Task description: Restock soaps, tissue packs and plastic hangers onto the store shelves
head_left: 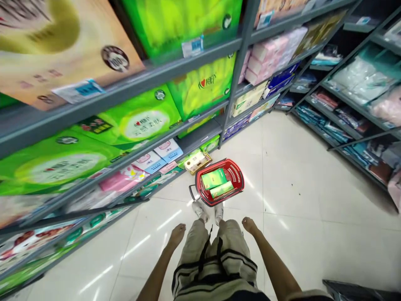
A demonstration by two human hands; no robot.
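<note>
1. Step in hand, my read: standing over the red basket (231, 168), no handling under way.
2. Left hand (178, 235): hangs beside the left leg, fingers curled in, narrow, nothing seen in them. Right hand (249, 225): same, by the right leg. How tightly either is closed, cannot tell.
3. Basket: upright on the floor (297, 188), just ahead of the shoes (219, 211), well below both hands.
4. Inside: wide green pack (214, 179) and narrower green-and-white pack (222, 189), side by side; labels too small to read.
5. Dark handle (191, 192) sticks out at the basket's left end; lifting by it would call for bending and a left-hand reach.
6. Grey shelves (200, 139): green paper packs (205, 85), beside the basket.
</note>
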